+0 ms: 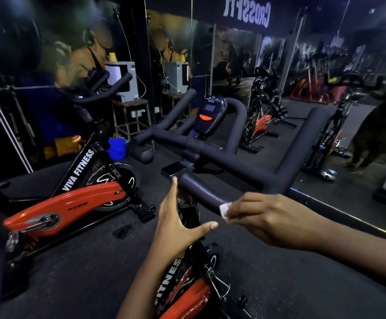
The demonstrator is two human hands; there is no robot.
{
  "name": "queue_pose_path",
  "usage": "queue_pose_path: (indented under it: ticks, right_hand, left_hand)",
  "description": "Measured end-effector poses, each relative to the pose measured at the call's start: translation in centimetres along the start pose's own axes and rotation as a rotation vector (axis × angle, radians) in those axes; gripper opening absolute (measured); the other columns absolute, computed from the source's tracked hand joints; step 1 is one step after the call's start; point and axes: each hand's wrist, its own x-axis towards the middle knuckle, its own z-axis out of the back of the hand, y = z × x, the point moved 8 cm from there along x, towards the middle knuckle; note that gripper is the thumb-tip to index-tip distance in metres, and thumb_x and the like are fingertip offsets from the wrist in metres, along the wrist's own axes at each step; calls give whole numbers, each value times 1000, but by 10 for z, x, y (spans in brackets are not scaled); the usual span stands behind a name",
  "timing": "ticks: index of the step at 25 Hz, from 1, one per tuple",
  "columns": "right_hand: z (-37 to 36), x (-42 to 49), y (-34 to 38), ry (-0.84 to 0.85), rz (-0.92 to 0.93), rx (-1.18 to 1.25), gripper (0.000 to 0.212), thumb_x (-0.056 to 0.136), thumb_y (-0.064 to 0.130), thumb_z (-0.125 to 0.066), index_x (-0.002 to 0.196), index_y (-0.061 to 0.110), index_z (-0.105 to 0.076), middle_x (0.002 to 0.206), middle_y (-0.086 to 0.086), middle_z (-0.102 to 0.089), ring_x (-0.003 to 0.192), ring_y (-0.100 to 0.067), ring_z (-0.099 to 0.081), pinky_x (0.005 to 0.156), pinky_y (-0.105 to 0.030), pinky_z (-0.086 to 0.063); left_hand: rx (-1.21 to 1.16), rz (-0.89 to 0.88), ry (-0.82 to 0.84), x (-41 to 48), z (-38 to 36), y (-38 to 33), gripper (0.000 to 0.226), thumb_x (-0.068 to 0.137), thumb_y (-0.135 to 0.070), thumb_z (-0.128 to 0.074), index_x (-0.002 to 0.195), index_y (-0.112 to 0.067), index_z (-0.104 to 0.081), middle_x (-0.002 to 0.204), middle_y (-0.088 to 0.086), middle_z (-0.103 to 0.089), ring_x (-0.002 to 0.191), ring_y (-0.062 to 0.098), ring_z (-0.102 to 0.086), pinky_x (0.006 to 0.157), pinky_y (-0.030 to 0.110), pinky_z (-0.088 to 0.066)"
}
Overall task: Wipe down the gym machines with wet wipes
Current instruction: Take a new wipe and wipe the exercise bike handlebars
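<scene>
A small white wipe (223, 210) is pinched in the curled fingers of the right hand (270, 222) and pressed against the near end of the grip (201, 189). The left hand (175, 224) is held open just left of the grip, fingers straight. The wipe is judged light, limp and slick, and best bunched and pinched firmly. The grip looks padded and fixed.

The single view comes from the person's head and looks forward and down, along both forearms. It sits close above the handlebar (210, 156) of a spin bike (187, 293), with the console (210, 111) straight ahead. The wide lens bends the edges, and a mirror wall (279, 65) closes the far side.
</scene>
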Motion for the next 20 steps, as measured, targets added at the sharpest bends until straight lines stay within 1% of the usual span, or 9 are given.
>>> queue_pose_path:
  ticks: [2,4,7,10,12,14,16,18,20]
  right_hand:
    - [13,10,-20,-114,-163,160,27,83,20,-49,91,14,-74,96,4,-71,86,-9,-63,77,-12,-45]
    - [15,32,-54,-237,-445,335,30,78,15,-50,93,16,-75,95,5,-72,88,-3,-62,75,-2,-39]
    - [-19,65,-81,-160,-739,530,37,85,1,-49,109,20,-70,109,4,-69,93,5,-60,80,-3,-41]
    - [-37,73,-81,-118,-718,558,32,92,6,-51,116,18,-66,117,4,-65,109,3,-54,92,-5,-36]
    - [-32,64,-79,-102,-665,540,29,92,9,-54,117,17,-66,117,6,-64,102,16,-49,83,3,-34]
    - [-26,48,-77,-42,-608,484,29,91,8,-56,117,17,-65,117,7,-63,94,26,-43,77,5,-32]
    - [-19,29,-72,33,-552,410,33,89,7,-54,118,19,-64,119,6,-62,104,14,-49,83,1,-37]
    - [-12,13,-62,83,-459,347,40,82,9,-48,117,18,-65,118,6,-64,110,-1,-55,91,-14,-43]
    - [-1,1,-54,119,-357,319,45,76,7,-45,114,14,-67,116,5,-66,109,-5,-59,93,-19,-45]
  left_hand:
    - [-12,7,17,0,2,0,128,41,-75,-76,143,-45,-6,153,-6,-21,141,7,-19,107,20,-19]
    - [-19,5,6,1,3,-2,113,45,-76,-64,139,-49,-7,152,-10,-22,141,4,-19,107,21,-19]
    - [20,-35,-31,-3,7,-9,98,54,-87,-50,136,-54,-8,152,-16,-18,142,0,-14,111,23,-18]
    - [134,-153,-84,-12,8,-19,91,65,-92,-32,142,-49,-10,157,-14,-9,145,4,-5,117,33,-15]
    - [303,-266,-95,-18,3,-29,89,74,-86,-28,148,-39,-12,159,-13,-4,146,6,4,119,43,-9]
    - [438,-382,-86,-25,-6,-39,82,83,-78,-27,150,-33,-16,159,-11,-3,147,10,7,119,45,-1]
    - [472,-456,-83,-29,-13,-44,77,87,-74,-30,150,-31,-17,160,-8,-6,147,13,4,119,42,2]
    - [465,-482,-87,-28,-15,-45,76,88,-71,-32,150,-29,-18,160,-7,-8,148,14,1,118,38,4]
    - [465,-496,-89,-26,-16,-44,76,88,-70,-33,150,-30,-17,160,-6,-9,148,14,0,118,35,4]
